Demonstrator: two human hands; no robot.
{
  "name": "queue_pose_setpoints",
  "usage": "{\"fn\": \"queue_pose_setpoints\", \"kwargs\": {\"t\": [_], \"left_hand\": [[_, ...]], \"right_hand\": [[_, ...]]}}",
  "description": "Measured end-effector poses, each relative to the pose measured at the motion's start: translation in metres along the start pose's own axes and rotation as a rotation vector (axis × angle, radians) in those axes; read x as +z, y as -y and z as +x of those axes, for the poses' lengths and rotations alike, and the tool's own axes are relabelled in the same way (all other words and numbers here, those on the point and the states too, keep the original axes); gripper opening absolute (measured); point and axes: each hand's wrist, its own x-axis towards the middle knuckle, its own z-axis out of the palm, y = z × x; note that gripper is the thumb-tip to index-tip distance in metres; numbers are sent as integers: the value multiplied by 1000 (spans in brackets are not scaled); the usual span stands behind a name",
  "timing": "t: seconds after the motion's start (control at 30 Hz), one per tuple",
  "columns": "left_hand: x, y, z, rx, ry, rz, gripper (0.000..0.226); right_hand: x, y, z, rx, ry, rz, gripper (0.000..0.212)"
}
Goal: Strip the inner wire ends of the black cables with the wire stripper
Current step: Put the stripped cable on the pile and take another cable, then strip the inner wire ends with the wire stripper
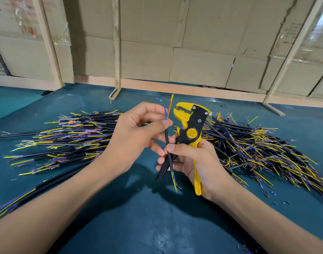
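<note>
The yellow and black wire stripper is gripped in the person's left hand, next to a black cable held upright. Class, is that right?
Not quite. The head view shows the yellow and black wire stripper gripped in the right hand, not the left; the left hand pinches the upright black cable.

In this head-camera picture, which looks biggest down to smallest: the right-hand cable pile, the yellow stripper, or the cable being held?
1. Right cable pile, by far.
2. Wire stripper and held black cable: similar length, but the stripper is bulkier.
</note>
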Motion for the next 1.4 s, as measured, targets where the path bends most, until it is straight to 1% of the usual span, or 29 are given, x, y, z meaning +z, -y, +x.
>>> {"fn": "queue_pose_setpoints", "kwargs": {"t": [0.17,0.33,0.47,0.57,0.63,0.7,0.77,0.9,1.03,1.1,1.2,1.27,1.33,1.4], "left_hand": [[-6,1,3,25,76,-21,16],[-10,5,5,-32,144,-47,11],[-18,7,8,-58,212,-102,14],[-24,10,10,-44,252,-7,12],[-27,12,11,-57,273,38,14],[-29,14,11,-78,282,15,17],[-30,16,11,-99,274,-22,14],[-26,15,9,-92,205,-46,9],[-18,14,8,-60,103,85,11],[-13,14,6,-37,42,143,6],[-2,19,1,51,-136,233,11],[5,21,0,115,-231,253,14],[8,22,-1,185,-277,282,13],[6,20,-1,275,-312,364,16]], "right_hand": [[-1,-1,2,11,-13,13,17],[-1,-4,1,34,-4,-3,13],[-1,-6,1,60,0,3,25],[0,-6,1,65,7,29,25],[0,-6,1,70,8,30,24],[-1,-6,2,79,-4,24,25],[-1,-6,2,87,-34,24,25],[0,-5,3,93,-55,60,19],[-2,-5,4,107,-37,60,21],[-2,-5,5,116,-51,67,17],[-5,-5,8,108,-124,51,7],[-10,-4,10,95,-146,33,12],[-14,-1,10,103,-120,45,14],[-16,2,9,125,-38,72,13]]}}
